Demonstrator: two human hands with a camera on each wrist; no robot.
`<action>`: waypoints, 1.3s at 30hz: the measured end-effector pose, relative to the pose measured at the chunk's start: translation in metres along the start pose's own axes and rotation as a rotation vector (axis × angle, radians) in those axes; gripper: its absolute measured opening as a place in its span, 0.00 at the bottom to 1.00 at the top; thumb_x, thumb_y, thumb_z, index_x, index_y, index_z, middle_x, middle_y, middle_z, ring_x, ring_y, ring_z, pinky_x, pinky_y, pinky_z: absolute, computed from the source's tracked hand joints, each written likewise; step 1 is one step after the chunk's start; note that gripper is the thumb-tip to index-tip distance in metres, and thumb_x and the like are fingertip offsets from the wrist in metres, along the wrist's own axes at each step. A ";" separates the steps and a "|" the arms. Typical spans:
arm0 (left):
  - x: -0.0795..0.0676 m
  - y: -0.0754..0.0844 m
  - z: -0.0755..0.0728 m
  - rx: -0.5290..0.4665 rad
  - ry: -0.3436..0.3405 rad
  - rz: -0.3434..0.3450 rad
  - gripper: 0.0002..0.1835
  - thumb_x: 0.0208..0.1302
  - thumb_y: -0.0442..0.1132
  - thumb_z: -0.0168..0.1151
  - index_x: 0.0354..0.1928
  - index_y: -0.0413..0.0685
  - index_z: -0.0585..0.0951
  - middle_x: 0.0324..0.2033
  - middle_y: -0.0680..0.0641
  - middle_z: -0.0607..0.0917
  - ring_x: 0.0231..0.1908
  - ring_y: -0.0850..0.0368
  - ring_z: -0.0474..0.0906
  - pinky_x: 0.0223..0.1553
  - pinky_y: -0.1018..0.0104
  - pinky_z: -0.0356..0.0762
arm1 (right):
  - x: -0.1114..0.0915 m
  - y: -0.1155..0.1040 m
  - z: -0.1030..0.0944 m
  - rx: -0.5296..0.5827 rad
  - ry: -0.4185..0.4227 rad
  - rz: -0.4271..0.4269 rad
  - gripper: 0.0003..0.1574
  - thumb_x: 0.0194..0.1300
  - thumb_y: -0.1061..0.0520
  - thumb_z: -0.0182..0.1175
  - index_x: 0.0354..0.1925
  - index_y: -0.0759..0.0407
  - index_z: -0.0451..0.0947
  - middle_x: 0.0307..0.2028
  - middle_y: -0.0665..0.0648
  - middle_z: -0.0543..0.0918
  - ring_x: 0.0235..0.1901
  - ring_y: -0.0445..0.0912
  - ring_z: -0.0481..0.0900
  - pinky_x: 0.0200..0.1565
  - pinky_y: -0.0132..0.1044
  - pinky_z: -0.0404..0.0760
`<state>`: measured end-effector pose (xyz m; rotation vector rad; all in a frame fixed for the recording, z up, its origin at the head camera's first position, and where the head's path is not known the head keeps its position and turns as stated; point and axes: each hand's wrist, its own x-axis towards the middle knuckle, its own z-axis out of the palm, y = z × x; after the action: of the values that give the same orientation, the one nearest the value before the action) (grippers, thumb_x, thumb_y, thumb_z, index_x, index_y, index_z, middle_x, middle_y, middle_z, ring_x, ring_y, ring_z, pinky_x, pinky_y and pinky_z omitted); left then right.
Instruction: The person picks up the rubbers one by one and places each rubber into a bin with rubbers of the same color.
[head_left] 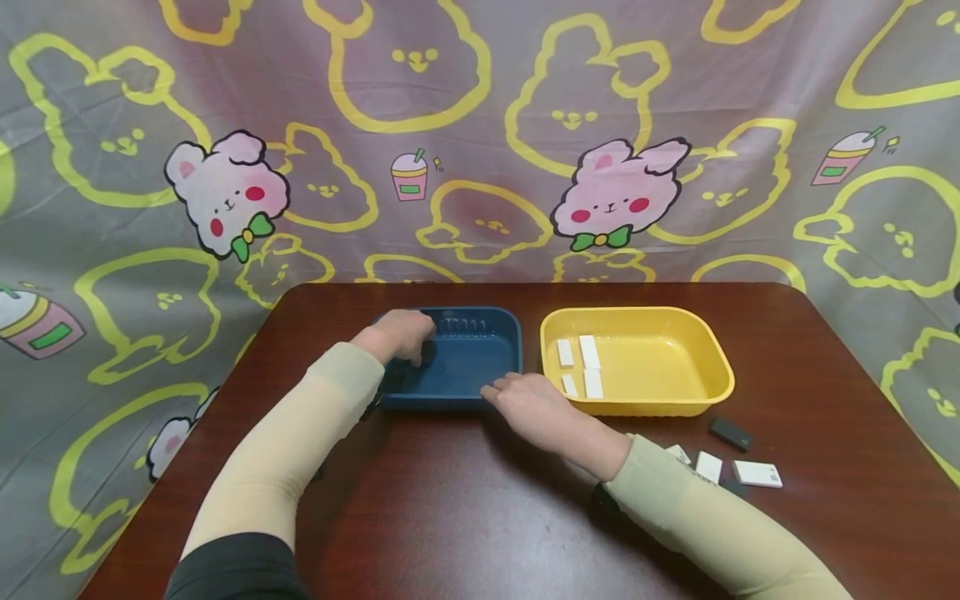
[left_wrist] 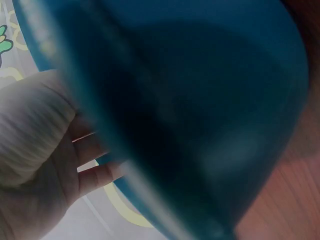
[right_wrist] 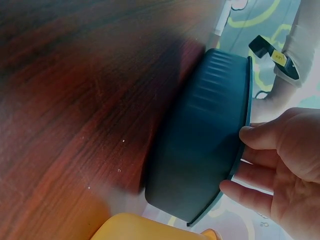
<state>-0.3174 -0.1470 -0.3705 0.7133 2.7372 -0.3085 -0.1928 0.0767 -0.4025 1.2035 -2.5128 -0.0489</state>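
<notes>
A dark blue rectangular plastic basin [head_left: 457, 403] stands on the wooden table. My left hand [head_left: 401, 335] reaches over its left wall and grips it there, the fingers bent down inside. In the left wrist view, the rim hides the fingertips of the left hand [left_wrist: 55, 155]. At the near right corner, my right hand [head_left: 536, 408] holds the rim. The right wrist view shows the thumb of this right hand [right_wrist: 285, 160] against the rim of the blue basin [right_wrist: 200, 135], with fingers curled over the edge.
Right of the blue basin stands a yellow basin [head_left: 660, 408] with several white rectangular pieces [head_left: 589, 352] along its left side. Small black [head_left: 731, 433] and white pieces [head_left: 757, 473] lie on the table [head_left: 465, 517] near my right forearm. A patterned curtain [head_left: 480, 150] hangs behind.
</notes>
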 end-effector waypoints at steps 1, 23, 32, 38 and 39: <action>0.000 0.000 0.000 -0.004 -0.005 -0.008 0.22 0.53 0.39 0.75 0.52 0.44 0.82 0.46 0.45 0.84 0.45 0.51 0.80 0.49 0.56 0.76 | 0.000 0.000 0.000 -0.001 0.006 -0.002 0.11 0.61 0.67 0.60 0.40 0.56 0.82 0.30 0.53 0.82 0.28 0.46 0.77 0.25 0.35 0.73; -0.003 -0.005 0.006 -0.046 0.013 -0.032 0.21 0.55 0.43 0.74 0.51 0.44 0.82 0.43 0.46 0.84 0.40 0.54 0.79 0.47 0.56 0.77 | 0.001 0.000 -0.002 0.025 -0.037 0.010 0.11 0.64 0.66 0.58 0.42 0.57 0.83 0.32 0.53 0.83 0.28 0.46 0.77 0.26 0.34 0.74; -0.035 -0.017 -0.001 -0.160 0.092 -0.025 0.28 0.63 0.54 0.64 0.57 0.41 0.79 0.51 0.43 0.83 0.49 0.48 0.79 0.52 0.50 0.74 | 0.001 -0.001 -0.002 0.029 -0.025 0.005 0.10 0.64 0.66 0.59 0.42 0.57 0.83 0.32 0.54 0.84 0.28 0.46 0.77 0.26 0.35 0.74; -0.064 -0.035 0.004 -0.273 0.223 -0.030 0.28 0.64 0.54 0.63 0.57 0.40 0.79 0.50 0.41 0.83 0.47 0.48 0.81 0.50 0.49 0.75 | 0.000 -0.001 -0.001 0.020 -0.012 0.002 0.10 0.64 0.66 0.59 0.41 0.57 0.83 0.31 0.54 0.84 0.28 0.46 0.77 0.26 0.35 0.74; -0.069 -0.038 0.004 -0.290 0.241 -0.036 0.28 0.64 0.54 0.63 0.57 0.39 0.79 0.50 0.40 0.83 0.47 0.48 0.80 0.50 0.48 0.75 | 0.000 -0.001 -0.001 0.017 -0.010 0.004 0.10 0.64 0.66 0.59 0.41 0.57 0.83 0.31 0.54 0.83 0.28 0.46 0.77 0.26 0.35 0.74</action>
<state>-0.2780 -0.2113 -0.3465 0.6582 2.9343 0.1777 -0.1919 0.0760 -0.4015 1.2081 -2.5289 -0.0325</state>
